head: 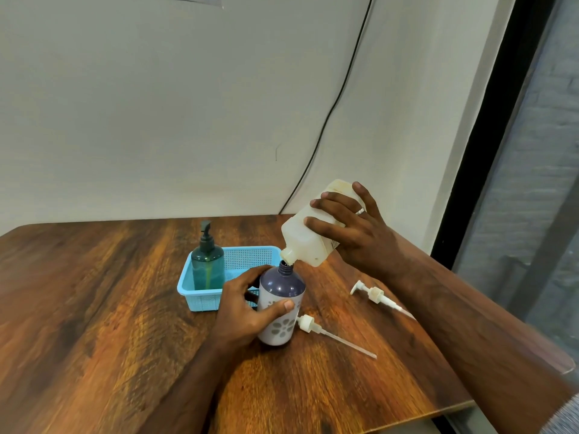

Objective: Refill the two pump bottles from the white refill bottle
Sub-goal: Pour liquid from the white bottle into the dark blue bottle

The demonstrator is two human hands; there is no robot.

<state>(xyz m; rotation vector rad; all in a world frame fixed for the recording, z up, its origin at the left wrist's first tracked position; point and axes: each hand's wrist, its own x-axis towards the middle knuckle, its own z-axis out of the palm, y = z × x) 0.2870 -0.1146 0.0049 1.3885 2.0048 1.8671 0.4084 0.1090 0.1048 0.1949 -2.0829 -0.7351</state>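
We tip the white refill bottle (308, 238) over the open neck of the purple pump bottle (281, 303).

Our right hand (354, 228) wraps around the refill bottle's body and holds it tilted, base up, its spout just above the purple bottle's threaded mouth. Our left hand (247, 303) closes around the purple bottle, which stands upright on the wooden table (94, 308) with its pump off. Two white pump heads lie on the table to the right: one pump (316, 327) just beside the purple bottle's base, the other pump (376, 294) farther right. Behind our left hand, a green pump bottle (207, 264) with its pump on stands in the left end of a light blue basket (247, 256).
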